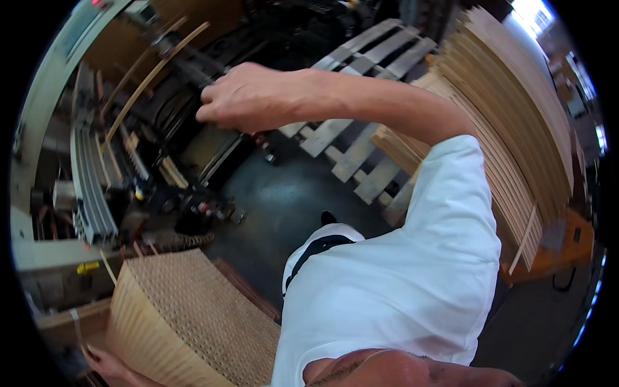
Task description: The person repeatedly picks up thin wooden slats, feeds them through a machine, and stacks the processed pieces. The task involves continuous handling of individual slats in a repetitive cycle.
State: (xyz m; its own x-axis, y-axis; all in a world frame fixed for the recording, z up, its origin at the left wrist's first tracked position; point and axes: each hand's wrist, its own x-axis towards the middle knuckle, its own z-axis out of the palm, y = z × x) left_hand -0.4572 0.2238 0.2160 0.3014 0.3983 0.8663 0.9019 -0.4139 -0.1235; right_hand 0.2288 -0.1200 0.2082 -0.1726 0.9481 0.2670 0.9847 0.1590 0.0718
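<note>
Where the left hand (108,362) is seen: thin pale strip (78,327) pinched in closed fingers, beside the wooden stack (206,309).
Right hand (242,100): fingers curled; grip hidden, cannot be told.
Strip: judged light, bendable; best edge-held.

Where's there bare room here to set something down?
The grey floor shows a bare patch between the pale pallet and the dark machinery. The pallet itself, left of the tall board stack, looks mostly bare where visible. It's crowded at left, where a curved wood strip sits among machinery, and lower left, where a wooden stack stands beside your left hand.
</note>
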